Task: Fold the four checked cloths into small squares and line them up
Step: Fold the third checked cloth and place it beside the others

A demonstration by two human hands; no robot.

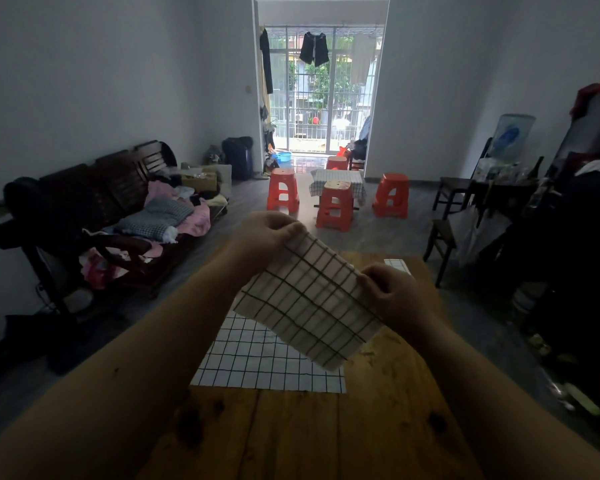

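Observation:
I hold a white cloth with a black check [309, 303] in the air above the wooden table [326, 438], folded to a hanging rectangle. My left hand [267, 233] pinches its upper left corner and my right hand [392, 292] pinches its upper right corner, lower and nearer to me. Under it, another checked cloth [257, 358] lies spread flat on the table. A small folded checked cloth [397, 265] lies at the table's far right edge, partly hidden behind my right hand.
Beyond the table stand several red plastic stools [335, 206] around a small table with a checked cover [336, 178]. A dark sofa piled with clothes [136, 209] runs along the left. Wooden chairs [444, 237] and cluttered furniture stand to the right.

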